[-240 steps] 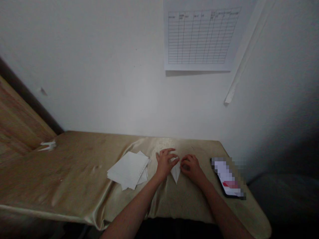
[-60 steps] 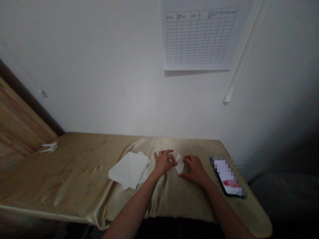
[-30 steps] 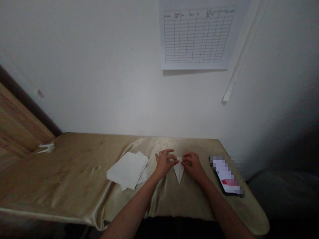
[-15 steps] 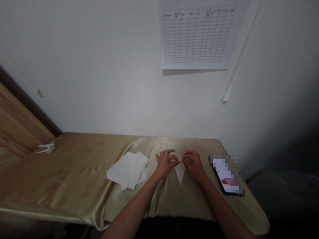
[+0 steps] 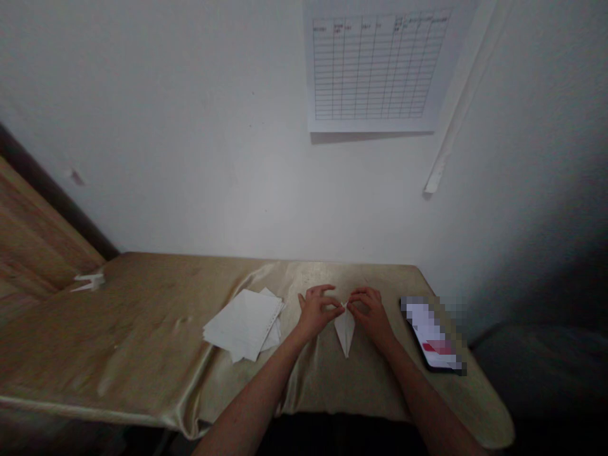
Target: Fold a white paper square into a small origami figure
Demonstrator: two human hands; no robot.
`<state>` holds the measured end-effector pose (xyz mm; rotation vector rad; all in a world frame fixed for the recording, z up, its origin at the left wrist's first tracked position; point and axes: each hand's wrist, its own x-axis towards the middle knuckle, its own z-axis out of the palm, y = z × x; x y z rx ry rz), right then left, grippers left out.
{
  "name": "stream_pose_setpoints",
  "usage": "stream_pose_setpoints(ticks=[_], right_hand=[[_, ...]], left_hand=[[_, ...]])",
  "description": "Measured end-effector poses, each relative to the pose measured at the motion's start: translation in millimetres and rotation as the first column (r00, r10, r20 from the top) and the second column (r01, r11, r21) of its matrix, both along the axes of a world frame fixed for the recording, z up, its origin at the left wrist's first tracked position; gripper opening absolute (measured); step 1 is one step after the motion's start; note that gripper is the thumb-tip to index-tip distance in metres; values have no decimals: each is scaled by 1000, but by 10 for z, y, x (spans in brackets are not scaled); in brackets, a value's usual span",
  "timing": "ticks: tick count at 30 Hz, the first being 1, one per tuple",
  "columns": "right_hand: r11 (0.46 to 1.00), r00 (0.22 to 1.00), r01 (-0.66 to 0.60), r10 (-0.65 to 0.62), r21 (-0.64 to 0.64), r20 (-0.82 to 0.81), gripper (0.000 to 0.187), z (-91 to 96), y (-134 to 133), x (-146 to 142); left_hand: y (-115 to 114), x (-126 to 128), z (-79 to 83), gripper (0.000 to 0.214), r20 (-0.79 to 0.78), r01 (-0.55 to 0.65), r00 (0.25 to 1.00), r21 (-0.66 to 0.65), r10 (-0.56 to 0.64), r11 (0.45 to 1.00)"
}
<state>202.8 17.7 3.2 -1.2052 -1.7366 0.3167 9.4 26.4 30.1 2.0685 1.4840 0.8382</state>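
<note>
A small white folded paper [image 5: 345, 329], narrow and tapering to a point toward me, lies on the gold satin tablecloth [image 5: 142, 335]. My left hand [image 5: 316, 311] pinches its far top edge from the left side, fingers curled. Opposite it, my right hand [image 5: 369, 311] pinches the same top edge from the right. The two sets of fingertips almost meet above the paper's far end.
A loose stack of white sheets [image 5: 244, 324] lies left of my hands. A phone [image 5: 434, 335] rests near the table's right edge. A small white folded paper piece [image 5: 90, 282] sits at the far left. A printed grid sheet [image 5: 375, 63] hangs on the wall.
Over the last seconds the folded paper was turned so its point faces me, and both hands moved to pinch its far end. In the last half second the paper slid slightly nearer.
</note>
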Motion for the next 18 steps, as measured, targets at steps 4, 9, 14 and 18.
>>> stream_pose_setpoints(ticks=[4,9,14,18], right_hand=[[999,1000,-9,10,43,-13,12,21,-11,-4],[998,1000,-14,15,55,-12,9,32,-23,-16],[998,1000,2,-2,68,-10,9,10,-5,-10],[998,1000,20,-19,61,-13,7,-4,6,-11]], left_hand=[[-3,7,-20,7,-16,2,1000,5,-2,1000],[-2,11,-18,5,-5,11,1000,13,-11,1000],[-11,16,-14,5,-31,13,999,11,-13,1000],[-33,23,9,7,-49,18,999,2,-18,1000]])
